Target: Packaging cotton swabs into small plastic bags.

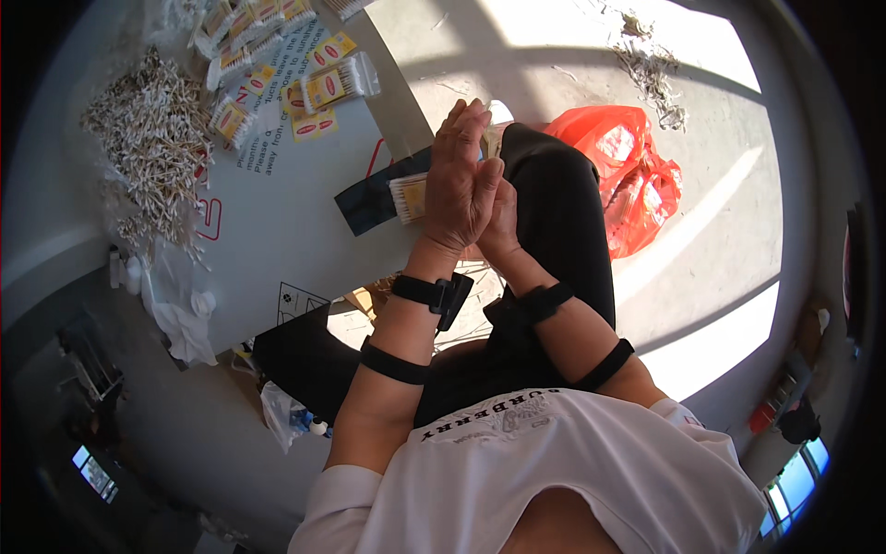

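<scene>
My left hand [455, 189] and my right hand [501, 217] are pressed together above my lap, the left covering most of the right. Past their fingertips shows a pale, clear plastic packet [495, 138], squeezed between them; its contents are mostly hidden. The left fingers lie close together and slightly bent, with the thumb up beside them. Just left of that hand, a bundle of cotton swabs [407, 198] with a yellow card lies on a dark strip [360, 205] on the table.
A big heap of loose cotton swabs [152, 138] covers the table's left side. Filled swab packets [334, 83] and yellow cards [317, 125] lie at the back. A red plastic bag [637, 175] sits on the floor beyond my knee. Scraps [651, 78] litter the floor at far right.
</scene>
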A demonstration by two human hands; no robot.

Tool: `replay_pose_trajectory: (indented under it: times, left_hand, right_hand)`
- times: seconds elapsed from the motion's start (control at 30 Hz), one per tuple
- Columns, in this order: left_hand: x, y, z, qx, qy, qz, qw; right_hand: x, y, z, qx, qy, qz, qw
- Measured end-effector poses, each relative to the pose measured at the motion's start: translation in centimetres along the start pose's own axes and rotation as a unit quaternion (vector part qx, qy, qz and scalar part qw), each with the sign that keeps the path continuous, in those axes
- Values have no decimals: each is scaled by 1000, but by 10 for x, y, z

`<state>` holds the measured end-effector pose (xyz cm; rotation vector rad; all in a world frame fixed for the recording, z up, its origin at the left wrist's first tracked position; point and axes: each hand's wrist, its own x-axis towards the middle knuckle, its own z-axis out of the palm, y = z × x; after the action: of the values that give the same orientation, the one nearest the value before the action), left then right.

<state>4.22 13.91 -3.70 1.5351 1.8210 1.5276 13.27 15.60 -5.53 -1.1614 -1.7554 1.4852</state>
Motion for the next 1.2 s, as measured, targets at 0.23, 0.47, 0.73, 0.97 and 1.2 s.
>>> replay_pose_trajectory:
  times: [0.23,0.47,0.73,0.97,1.2]
  left_hand:
    - [8,1,2,53,-39,-25,998]
    - [2,2,-10,-11,-11,-6,1000]
    - [-54,15,-45,385,79,-134,910]
    - [-51,43,-18,74,186,-122,972]
    - [-42,74,-13,92,170,-36,980]
  right_hand:
    - [-1,14,2,33,25,11,999]
    - [2,15,9,-90,31,-13,995]
    - [-1,17,6,21,72,103,992]
    - [-14,7,3,336,52,116,933]
    - [-25,-14,-6,397,34,91,913]
